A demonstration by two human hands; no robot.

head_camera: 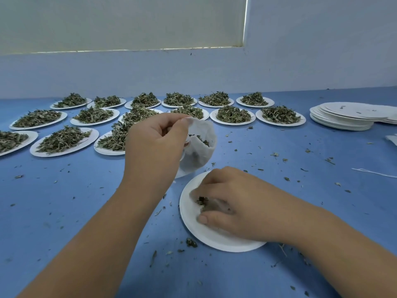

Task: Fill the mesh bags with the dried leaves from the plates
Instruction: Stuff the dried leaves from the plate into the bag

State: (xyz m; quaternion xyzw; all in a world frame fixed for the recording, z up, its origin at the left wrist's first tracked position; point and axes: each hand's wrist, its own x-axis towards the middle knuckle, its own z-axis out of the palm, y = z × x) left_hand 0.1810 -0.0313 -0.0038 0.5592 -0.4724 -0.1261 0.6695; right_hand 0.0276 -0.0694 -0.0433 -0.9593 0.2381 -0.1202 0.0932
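The left hand [156, 143], pinching the rim of the white mesh bag [206, 134], covers the bag's near side and part of a heaped plate [107, 147] behind it. Only a few bits show at the bag's mouth, so how full it is cannot be told. The right hand [232, 203], fingers curled and blurred, hides most of the leaves [202, 200] on the near plate [193, 231]. A far-left plate [12, 140], the stack of bare plates [341, 119] and a white scrap [392, 139] are cut by the frame edges. A white thread [373, 172] runs out at right. The left forearm [96, 233] and right forearm [343, 244] leave at the bottom edge.
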